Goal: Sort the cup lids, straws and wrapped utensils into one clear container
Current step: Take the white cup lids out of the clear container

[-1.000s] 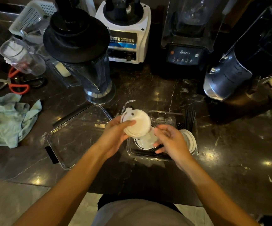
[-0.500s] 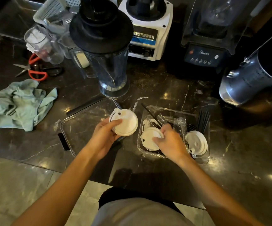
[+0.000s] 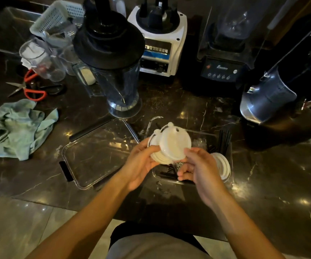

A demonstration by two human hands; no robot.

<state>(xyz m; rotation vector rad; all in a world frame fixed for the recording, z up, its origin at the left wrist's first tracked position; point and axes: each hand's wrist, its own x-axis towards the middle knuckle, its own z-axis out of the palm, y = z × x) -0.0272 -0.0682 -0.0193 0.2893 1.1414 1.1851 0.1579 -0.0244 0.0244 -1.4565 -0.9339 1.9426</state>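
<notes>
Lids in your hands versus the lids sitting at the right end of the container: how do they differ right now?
The held lids are raised above the clear container, gripped between the left hand and right hand; the resting lids lie inside it, untouched. The held lids face the camera nearly flat-on, while the resting lids lean on edge against the container's right wall. Both are small stacks of round white plastic lids.

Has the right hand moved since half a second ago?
Yes. The right hand has lifted out of the clear container and now meets the left hand at the lid stack above it.
</notes>
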